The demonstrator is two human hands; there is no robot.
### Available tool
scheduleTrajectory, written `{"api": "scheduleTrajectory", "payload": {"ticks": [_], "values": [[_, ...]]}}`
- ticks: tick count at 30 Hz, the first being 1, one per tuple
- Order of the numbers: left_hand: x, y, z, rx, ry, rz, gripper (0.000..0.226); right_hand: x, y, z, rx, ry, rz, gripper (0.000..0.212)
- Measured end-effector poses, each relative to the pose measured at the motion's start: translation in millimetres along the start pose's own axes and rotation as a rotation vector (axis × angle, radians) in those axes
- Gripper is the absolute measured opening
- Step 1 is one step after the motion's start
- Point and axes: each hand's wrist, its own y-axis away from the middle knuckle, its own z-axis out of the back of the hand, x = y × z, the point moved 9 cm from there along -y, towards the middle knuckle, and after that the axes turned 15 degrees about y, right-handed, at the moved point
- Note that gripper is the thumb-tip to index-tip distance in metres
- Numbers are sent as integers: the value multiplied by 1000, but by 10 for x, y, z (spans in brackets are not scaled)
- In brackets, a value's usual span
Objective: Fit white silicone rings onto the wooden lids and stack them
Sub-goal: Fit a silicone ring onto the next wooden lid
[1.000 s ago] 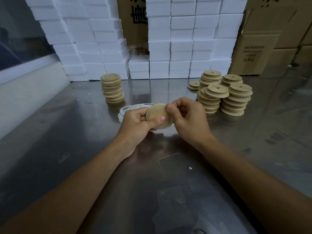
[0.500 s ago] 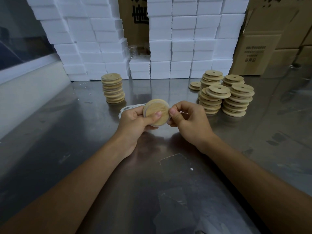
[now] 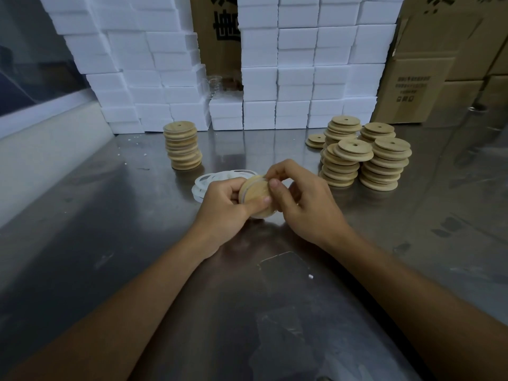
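Observation:
A round wooden lid (image 3: 255, 194) with a white silicone ring around its rim is held upright just above the steel table (image 3: 110, 215). My left hand (image 3: 228, 204) grips the lid from the left, thumb across its face. My right hand (image 3: 305, 199) pinches the lid's upper right edge with thumb and fingertips at the ring. Loose white rings (image 3: 217, 178) lie on the table behind my left hand. One stack of lids (image 3: 182, 145) stands at the back left. Several stacks of wooden lids (image 3: 365, 158) stand at the back right.
White foam boxes (image 3: 288, 78) are piled in a wall along the table's back. Cardboard cartons (image 3: 439, 64) rise at the back right. A pale ledge (image 3: 41, 149) runs along the left side. Small white crumbs lie on the table.
My right hand has come back onto the lid and now pinches its upper edge. The lid has tilted and dropped a little between both hands.

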Motion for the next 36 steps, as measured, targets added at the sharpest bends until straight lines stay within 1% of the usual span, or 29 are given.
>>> {"api": "scheduleTrajectory", "payload": {"ticks": [4, 6, 8, 10, 11, 13, 17, 18, 20, 22, 25, 27, 29, 31, 34, 36], "values": [[5, -6, -17, 24, -81, -22, 19, 137, -19, -42, 80, 243, 161, 14], [13, -5, -20, 33, -87, -15, 20, 137, -25, -52, 75, 257, 172, 12], [14, 0, -11, 26, -42, -8, 18, 60, -19, -41, 29, 130, 83, 9], [27, -3, 27, -12, 36, 16, 18, -90, 3, -17, -45, -47, -81, 6], [40, -7, 51, -37, 72, 33, 20, -162, 14, -11, -73, -121, -156, 7], [63, -15, 87, -80, 134, 64, 23, -244, 19, -25, -90, -232, -239, 10], [82, -13, 129, -141, 256, 117, 34, -276, 9, -103, -52, -366, -306, 9], [86, -12, 142, -148, 288, 129, 33, -278, 15, -137, -27, -395, -324, 9], [93, -17, 150, -147, 325, 142, 24, -277, 31, -200, 22, -437, -350, 11], [96, -22, 144, -139, 313, 138, 17, -282, 42, -216, 41, -448, -364, 12], [90, -23, 126, -131, 272, 126, 28, -292, 50, -201, 39, -443, -375, 11], [86, -26, 102, -110, 238, 116, 29, -288, 41, -165, 5, -409, -361, 10], [62, -29, 63, -68, 139, 63, 19, -248, 21, -125, -29, -342, -305, 10], [29, -25, 20, -35, 29, -6, 16, -172, 7, -121, -11, -294, -222, 9], [-18, -9, -27, -2, -74, -78, 16, -71, -4, -99, 42, -171, -91, 15], [-35, 1, -44, 14, -136, -107, 12, -25, -16, -83, 59, -117, -28, 15]]}}
